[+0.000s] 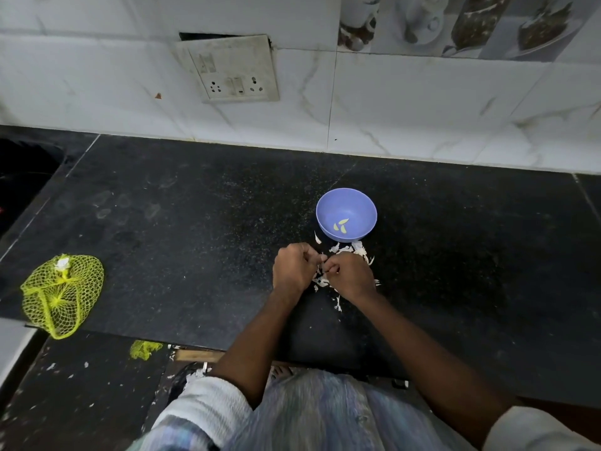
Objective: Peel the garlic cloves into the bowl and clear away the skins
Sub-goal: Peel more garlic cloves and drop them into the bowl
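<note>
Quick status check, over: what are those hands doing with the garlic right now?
Left hand and right hand pinching a clove between them. Three peeled cloves in the bowl. Skins scattered on the counter, not cleared.

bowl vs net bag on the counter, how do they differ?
The bowl is blue, round and rigid, upright near the wall; the net bag is yellow mesh, limp and flat at the counter's front left edge. The bowl holds a few peeled cloves; the net bag looks almost empty. Skins lie by the bowl, none by the bag. Both rest on the counter, untouched.
</note>
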